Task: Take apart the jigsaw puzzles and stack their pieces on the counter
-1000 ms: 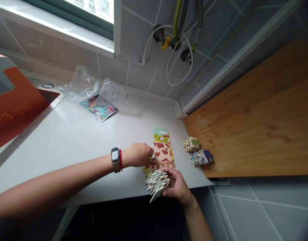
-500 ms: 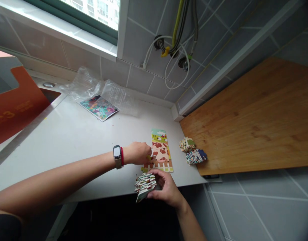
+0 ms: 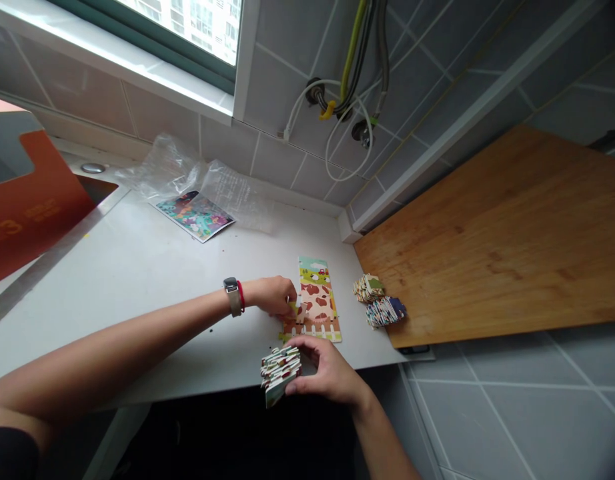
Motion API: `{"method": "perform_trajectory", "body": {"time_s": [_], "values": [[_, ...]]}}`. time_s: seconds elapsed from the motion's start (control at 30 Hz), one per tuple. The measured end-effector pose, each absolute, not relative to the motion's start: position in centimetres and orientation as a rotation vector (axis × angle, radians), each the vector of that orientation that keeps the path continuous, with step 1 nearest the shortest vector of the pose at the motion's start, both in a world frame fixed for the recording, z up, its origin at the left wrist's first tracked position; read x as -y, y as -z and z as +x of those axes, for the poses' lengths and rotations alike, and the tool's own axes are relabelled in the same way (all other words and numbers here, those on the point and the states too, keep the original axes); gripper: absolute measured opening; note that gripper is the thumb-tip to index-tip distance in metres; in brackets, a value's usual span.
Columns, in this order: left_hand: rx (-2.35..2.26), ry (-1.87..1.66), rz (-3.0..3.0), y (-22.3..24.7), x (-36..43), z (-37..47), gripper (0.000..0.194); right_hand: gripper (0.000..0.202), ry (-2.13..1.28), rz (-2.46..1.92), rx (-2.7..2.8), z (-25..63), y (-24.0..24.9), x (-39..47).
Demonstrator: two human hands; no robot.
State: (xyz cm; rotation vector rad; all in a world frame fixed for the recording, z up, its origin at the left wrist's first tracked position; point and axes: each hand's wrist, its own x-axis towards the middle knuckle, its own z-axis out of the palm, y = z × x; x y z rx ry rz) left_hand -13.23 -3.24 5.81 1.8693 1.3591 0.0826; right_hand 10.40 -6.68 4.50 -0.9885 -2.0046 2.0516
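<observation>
A partly joined puzzle with a brown-and-pink cow pattern, green field and white fence (image 3: 317, 300) lies flat near the front edge of the white table. My left hand (image 3: 276, 295), with a watch on the wrist, is at the puzzle's left side, its fingers closed on a small yellow-green puzzle piece (image 3: 292, 309). Just below the puzzle, over the table's edge, my right hand (image 3: 330, 373) grips a thick stack of puzzle pieces (image 3: 280, 370) between thumb and fingers.
Two more stacks of pieces (image 3: 369, 288) (image 3: 385, 311) stand by a wooden board (image 3: 492, 247) on the right. Further back lie a colourful picture card (image 3: 195, 215) and clear plastic bags (image 3: 237, 193). An orange box (image 3: 32, 200) is at the far left.
My left hand has drawn back slightly and turned, uncovering the puzzle's left side and the yellow-green piece. The stack in my right hand has shifted a little left, and the view has moved slightly.
</observation>
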Motion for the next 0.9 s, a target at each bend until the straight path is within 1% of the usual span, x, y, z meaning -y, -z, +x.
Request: {"method": "perform_trajectory", "body": {"time_s": [0.13, 0.27, 0.4, 0.5, 0.6, 0.7, 0.9], "values": [[-1.234, -0.184, 1.965, -5.6, 3.0, -13.6, 0.016, 0.061, -2.062, -1.014, 1.967, 10.2, -4.6, 6.9], [-1.119, -0.217, 1.822, -5.9, 3.3, -13.3, 0.016, 0.061, -2.046, -1.031, 1.980, 10.3, -4.5, 7.0], [-1.312, -0.395, 1.830, -6.3, 2.7, -14.1, 0.017, 0.060, -2.075, -0.964, 1.878, 10.6, -3.7, 7.0], [-1.331, -0.470, 1.800, -6.7, 2.0, -15.6, 0.022, 0.062, -2.034, -0.954, 1.690, 10.4, -2.6, 7.0], [-1.365, -0.440, 1.805, -7.5, 1.9, -17.1, 0.027, 0.061, -1.944, -0.941, 1.573, 9.9, -2.0, 6.8], [-1.364, -0.343, 1.882, -8.8, 2.4, -17.7, 0.026, 0.060, -1.833, -0.921, 1.500, 9.6, -2.1, 6.1], [-1.141, -0.241, 1.938, -10.1, 3.6, -16.6, 0.021, 0.056, -1.641, -0.957, 1.472, 10.1, -2.9, 4.5]]}}
